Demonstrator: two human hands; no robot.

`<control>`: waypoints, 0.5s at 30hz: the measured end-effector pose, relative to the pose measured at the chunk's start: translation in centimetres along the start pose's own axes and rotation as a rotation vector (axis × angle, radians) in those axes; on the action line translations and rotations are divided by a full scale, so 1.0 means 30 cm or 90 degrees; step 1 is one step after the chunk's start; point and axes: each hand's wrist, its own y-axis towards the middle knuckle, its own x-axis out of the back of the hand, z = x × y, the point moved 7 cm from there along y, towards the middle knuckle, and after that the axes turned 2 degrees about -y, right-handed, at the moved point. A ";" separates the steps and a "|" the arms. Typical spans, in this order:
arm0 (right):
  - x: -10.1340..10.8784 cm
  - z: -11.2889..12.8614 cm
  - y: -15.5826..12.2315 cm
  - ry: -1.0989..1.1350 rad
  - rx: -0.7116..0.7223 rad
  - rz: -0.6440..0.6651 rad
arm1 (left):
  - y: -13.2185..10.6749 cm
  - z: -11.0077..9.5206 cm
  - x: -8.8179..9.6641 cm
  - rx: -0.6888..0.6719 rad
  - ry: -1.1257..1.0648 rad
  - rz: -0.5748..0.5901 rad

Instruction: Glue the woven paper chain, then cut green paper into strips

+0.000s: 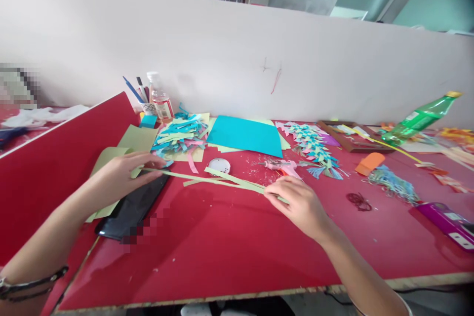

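Pale green paper strips (222,181) stretch between my two hands above the red table. My left hand (129,174) is closed on one end, over a black phone (142,202) and pale green paper sheets (138,139). My right hand (292,200) pinches the strips near their other end, where several overlap and fan out to the left. Just beyond my right hand lies a pink glue gun (282,165). A small round white lid (219,165) sits behind the strips.
Cut paper strips (181,133), a blue sheet (246,134) and a woven paper piece (311,143) lie along the white partition (222,49). A green bottle (422,117) leans at right, near a purple power strip (446,222). A red panel (70,173) borders the left.
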 end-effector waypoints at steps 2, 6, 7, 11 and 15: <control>0.028 0.078 0.004 -0.137 0.140 -0.081 | 0.003 -0.066 -0.009 -0.054 0.051 -0.026; 0.041 0.188 -0.002 -0.301 0.281 -0.158 | -0.004 -0.243 -0.077 -0.173 -0.002 0.000; 0.042 0.203 -0.004 -0.318 0.298 -0.167 | -0.004 -0.281 -0.099 -0.185 -0.030 0.025; 0.040 0.226 -0.011 -0.331 0.335 -0.166 | 0.010 -0.371 -0.149 -0.197 -0.153 0.066; 0.014 0.217 -0.030 -0.344 0.354 -0.130 | 0.030 -0.396 -0.196 -0.219 -0.210 0.062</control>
